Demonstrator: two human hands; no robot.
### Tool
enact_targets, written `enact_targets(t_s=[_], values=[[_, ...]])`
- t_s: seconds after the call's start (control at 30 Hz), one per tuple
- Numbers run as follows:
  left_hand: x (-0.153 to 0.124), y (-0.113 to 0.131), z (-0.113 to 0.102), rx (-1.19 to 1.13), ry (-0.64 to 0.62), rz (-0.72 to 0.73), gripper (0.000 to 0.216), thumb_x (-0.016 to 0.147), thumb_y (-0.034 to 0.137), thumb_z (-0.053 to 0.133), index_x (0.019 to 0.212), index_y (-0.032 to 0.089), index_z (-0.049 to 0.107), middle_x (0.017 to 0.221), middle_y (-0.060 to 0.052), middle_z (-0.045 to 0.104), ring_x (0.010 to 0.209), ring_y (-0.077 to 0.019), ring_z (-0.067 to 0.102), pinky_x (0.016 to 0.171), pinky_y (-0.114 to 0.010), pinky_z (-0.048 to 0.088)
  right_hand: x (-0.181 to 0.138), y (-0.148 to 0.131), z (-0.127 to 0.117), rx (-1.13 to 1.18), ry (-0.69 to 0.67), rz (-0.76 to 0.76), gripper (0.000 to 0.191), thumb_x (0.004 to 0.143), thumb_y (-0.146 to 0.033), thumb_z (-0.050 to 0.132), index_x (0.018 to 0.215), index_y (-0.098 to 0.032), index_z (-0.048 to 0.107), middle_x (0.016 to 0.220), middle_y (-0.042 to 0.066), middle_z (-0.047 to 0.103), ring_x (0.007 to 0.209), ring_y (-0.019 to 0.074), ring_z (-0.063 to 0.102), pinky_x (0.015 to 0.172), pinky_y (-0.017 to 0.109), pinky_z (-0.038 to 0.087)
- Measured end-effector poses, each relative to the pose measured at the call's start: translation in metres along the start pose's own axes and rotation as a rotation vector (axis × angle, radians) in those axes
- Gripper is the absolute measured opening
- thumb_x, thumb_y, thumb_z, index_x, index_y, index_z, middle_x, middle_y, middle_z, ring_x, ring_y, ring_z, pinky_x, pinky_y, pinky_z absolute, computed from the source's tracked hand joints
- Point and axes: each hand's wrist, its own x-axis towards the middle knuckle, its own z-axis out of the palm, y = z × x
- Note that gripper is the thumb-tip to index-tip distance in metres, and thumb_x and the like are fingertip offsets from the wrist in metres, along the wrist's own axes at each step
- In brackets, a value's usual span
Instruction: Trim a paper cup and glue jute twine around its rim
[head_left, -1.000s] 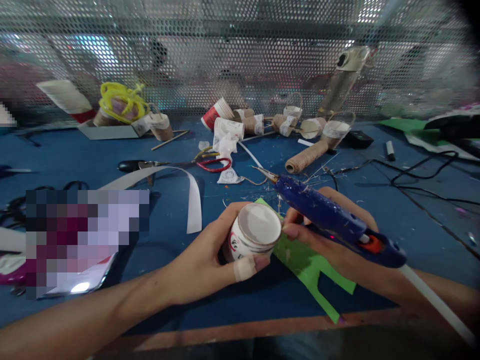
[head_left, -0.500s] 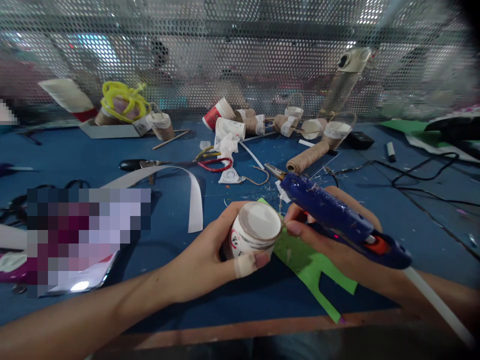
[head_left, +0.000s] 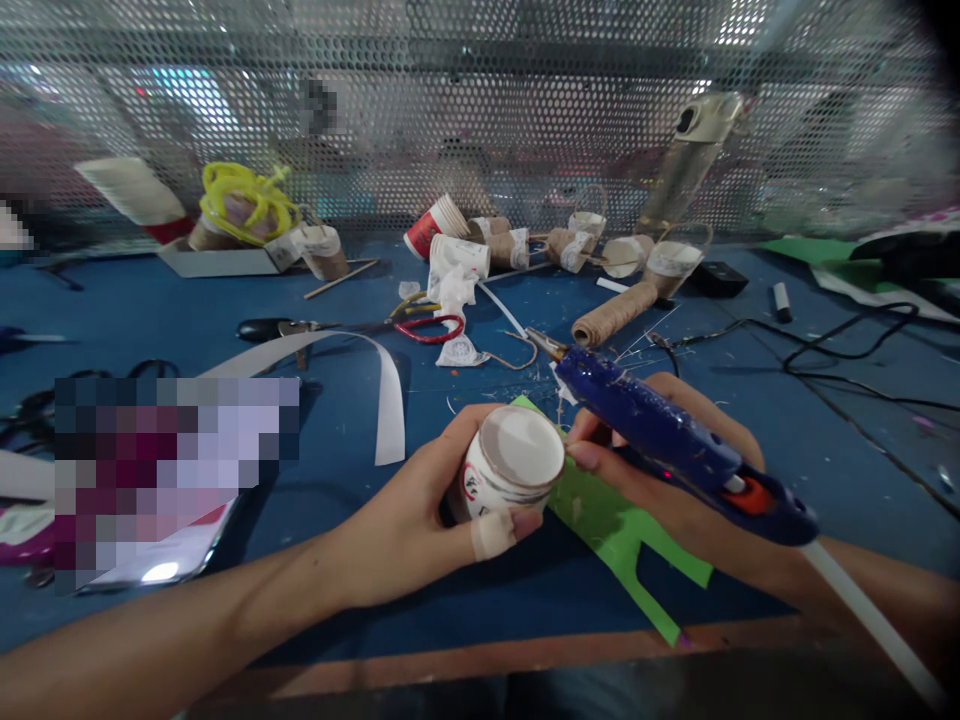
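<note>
My left hand (head_left: 420, 520) is wrapped round a small white paper cup (head_left: 510, 470) held upside down, its flat bottom facing up; a plaster covers the thumb tip. My right hand (head_left: 667, 480) grips a blue hot glue gun (head_left: 675, 440) with an orange trigger, its metal nozzle pointing up and left, away from the cup. A right fingertip touches the cup's rim. Under both hands lies a green paper cut-out (head_left: 622, 530) on the blue table (head_left: 150, 310).
A white paper strip (head_left: 386, 395) curls left of the cup. Red-handled scissors (head_left: 420, 328), a twine spool (head_left: 611, 315), several decorated cups (head_left: 570, 245) and yellow cord (head_left: 244, 200) lie farther back before a perforated metal screen. Black cables (head_left: 840, 350) run right. The table's front edge is close.
The glue gun's nozzle swung slightly up and to the right, then settled. The cup stays in my left hand, barely shifted.
</note>
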Motion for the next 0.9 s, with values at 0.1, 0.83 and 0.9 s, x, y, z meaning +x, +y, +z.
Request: enact_targets(t_s=[0.1, 0.83, 0.9], values=[[-0.0004, 0.0012, 0.0003, 0.089, 0.017, 0.034, 0.048, 0.095, 0.034, 0.068, 0.135, 0.028, 0.043, 0.118, -0.002, 0.063, 0.107, -0.0207, 0.061, 0.092, -0.029, 0.051, -0.0008, 0.0017, -0.0009, -0.017, 0.004, -0.032, 0.022, 0.079, -0.017, 0.082, 0.088, -0.027, 0.064, 0.079, -0.005, 0.072, 0.065, 0.0129, 0.068, 0.058, 0.024, 0.053], [0.0005, 0.0038, 0.0, 0.025, 0.024, 0.009, 0.045, 0.094, 0.034, 0.07, 0.132, 0.028, 0.046, 0.119, -0.004, 0.061, 0.108, -0.0227, 0.062, 0.094, -0.031, 0.053, 0.0001, 0.0016, -0.001, 0.033, -0.072, 0.031, 0.024, 0.081, -0.021, 0.082, 0.092, -0.031, 0.063, 0.083, -0.005, 0.074, 0.07, 0.0177, 0.07, 0.059, 0.03, 0.057], [0.0003, 0.0037, 0.0002, 0.038, 0.022, 0.009, 0.047, 0.094, 0.034, 0.069, 0.133, 0.028, 0.045, 0.121, -0.005, 0.061, 0.109, -0.0234, 0.062, 0.094, -0.031, 0.052, -0.0002, 0.0012, -0.0008, 0.006, -0.071, 0.027, 0.023, 0.081, -0.021, 0.081, 0.092, -0.032, 0.063, 0.082, -0.005, 0.073, 0.068, 0.0174, 0.069, 0.055, 0.029, 0.055]])
